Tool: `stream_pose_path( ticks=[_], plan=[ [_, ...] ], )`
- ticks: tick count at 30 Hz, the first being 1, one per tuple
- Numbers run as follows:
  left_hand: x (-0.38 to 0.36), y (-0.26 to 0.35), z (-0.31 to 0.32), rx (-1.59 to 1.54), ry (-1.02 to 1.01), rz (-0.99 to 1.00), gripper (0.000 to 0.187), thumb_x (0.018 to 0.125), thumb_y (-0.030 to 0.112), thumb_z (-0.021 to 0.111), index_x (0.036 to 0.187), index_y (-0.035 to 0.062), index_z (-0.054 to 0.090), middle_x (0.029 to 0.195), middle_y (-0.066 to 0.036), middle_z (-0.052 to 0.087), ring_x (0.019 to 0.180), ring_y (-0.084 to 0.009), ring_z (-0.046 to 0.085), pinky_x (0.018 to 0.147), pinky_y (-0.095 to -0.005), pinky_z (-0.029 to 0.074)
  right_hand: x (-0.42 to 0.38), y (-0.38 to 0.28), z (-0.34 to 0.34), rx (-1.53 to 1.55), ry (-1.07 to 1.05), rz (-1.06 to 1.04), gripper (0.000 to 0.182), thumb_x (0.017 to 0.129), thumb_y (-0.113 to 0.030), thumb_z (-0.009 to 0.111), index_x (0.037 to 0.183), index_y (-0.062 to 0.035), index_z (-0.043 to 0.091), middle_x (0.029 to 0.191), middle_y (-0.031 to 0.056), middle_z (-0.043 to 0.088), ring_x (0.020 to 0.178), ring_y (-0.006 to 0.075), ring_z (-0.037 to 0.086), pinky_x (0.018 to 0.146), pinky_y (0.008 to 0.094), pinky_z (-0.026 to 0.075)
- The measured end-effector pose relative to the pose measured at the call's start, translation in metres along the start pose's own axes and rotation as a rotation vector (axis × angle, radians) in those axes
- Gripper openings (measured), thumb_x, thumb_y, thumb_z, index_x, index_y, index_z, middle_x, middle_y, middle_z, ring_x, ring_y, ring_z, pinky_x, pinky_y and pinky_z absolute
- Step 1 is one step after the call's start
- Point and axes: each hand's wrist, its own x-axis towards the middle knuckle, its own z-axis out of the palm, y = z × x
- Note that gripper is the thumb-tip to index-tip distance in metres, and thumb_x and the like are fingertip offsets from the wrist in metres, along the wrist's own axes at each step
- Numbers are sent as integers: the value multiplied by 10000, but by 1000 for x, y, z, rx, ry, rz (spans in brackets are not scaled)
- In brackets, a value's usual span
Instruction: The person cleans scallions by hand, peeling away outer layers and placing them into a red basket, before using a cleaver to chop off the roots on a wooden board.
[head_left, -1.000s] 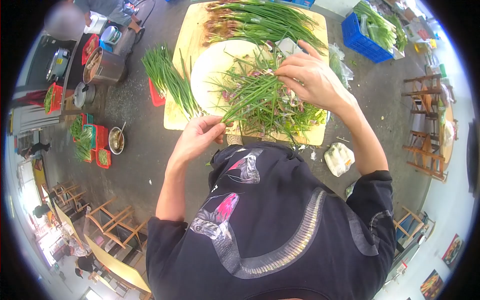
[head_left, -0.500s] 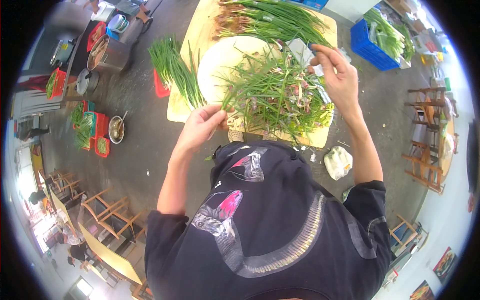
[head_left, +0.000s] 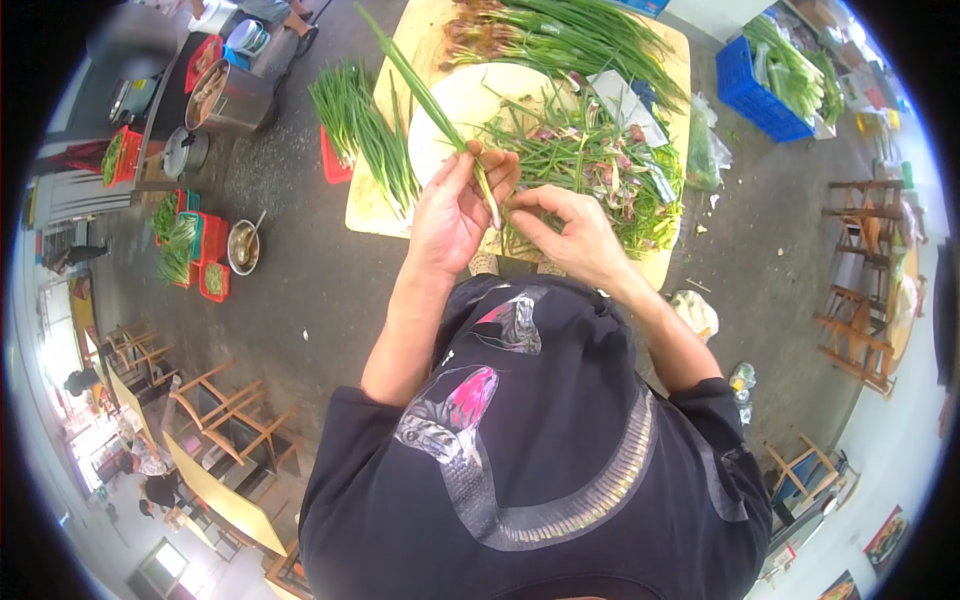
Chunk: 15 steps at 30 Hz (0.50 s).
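My left hand (head_left: 450, 215) pinches a single green onion (head_left: 425, 95) near its pale root end, fingers (head_left: 497, 170) closed round the stalk, its long green leaf slanting up and away over the wooden board (head_left: 395, 205). My right hand (head_left: 570, 235) meets it just beside the root, thumb and fingertips drawn together at the base of the stalk; whether they grip the stalk itself or only its outer skin I cannot tell. Under both hands lies a loose heap of trimmings (head_left: 600, 160), leaves and purplish skins, spread over a round white chopping block (head_left: 455, 100). A neat row of green onions (head_left: 365, 135) lies at the board's left edge, more untrimmed bunches (head_left: 560, 35) along the far edge, and a blue crate (head_left: 750, 85) of greens stands on the floor to the right. My judgement: the stalk is thin and soft, so a hard tug at the base could snap it or strip good leaf along with the skin. The heap is crowded too, and the stalk could drop into the waste and be lost.
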Motion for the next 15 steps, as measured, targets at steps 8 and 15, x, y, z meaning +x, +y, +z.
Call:
stream_pose_path(
  ticks=[8, 15],
  plan=[
    [4, -11, 5, -8, -65, 146, 202, 1133, 148, 475, 1253, 31, 588, 1020, -87, 683, 1089, -277, 695, 1085, -467, 544, 0, -9, 14, 71, 110, 119, 274, 937, -195, 741, 1129, 0, 737, 981, 161, 784, 911, 241, 781, 805, 364, 601],
    [-4, -26, 29, 266, 37, 312, 212, 1137, 167, 490, 1255, 37, 608, 954, -34, 654, 978, -177, 682, 969, -355, 564, -3, -12, 26, 20, 200, 184, 275, 902, -181, 713, 1100, 8, 742, 912, 196, 783, 839, 306, 793, 774, 384, 616]
  ],
)
